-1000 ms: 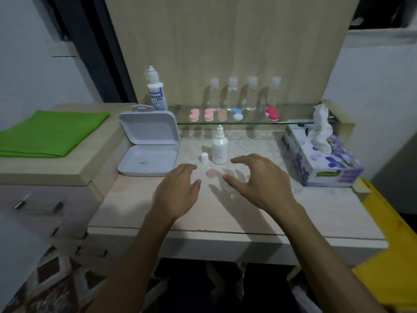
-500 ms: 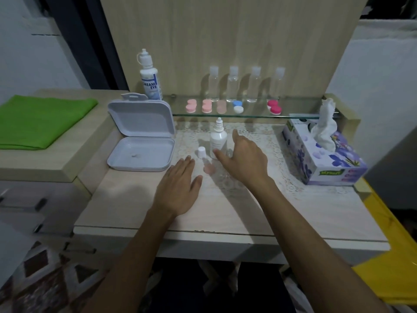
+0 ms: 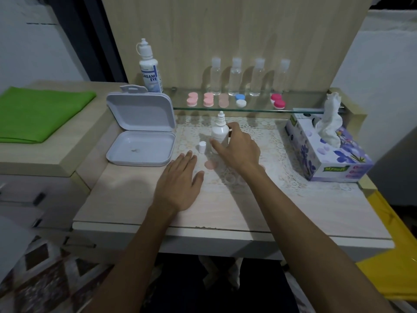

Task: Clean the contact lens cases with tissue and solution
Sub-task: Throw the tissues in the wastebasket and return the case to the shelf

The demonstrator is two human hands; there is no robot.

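Fingers: right hand (image 3: 239,147) curled around small dropper bottle (image 3: 219,132); left hand (image 3: 180,184) flat, lightly spread.
Case: pink lens-case piece (image 3: 211,164) at bottle's 6 o'clock.
Risk: uncapped bottle tipping, spilling; loose cap (image 3: 202,147) at 9 o'clock knocked.

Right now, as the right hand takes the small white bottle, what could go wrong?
1. The small white bottle stands uncapped; its cap sits beside it on the mat. If the right hand tips it while lifting, solution may spill.
2. The cap is close to the thumb and might be knocked away.
3. The pink case piece lies between the right hand and the flat left hand; either hand could brush it aside.
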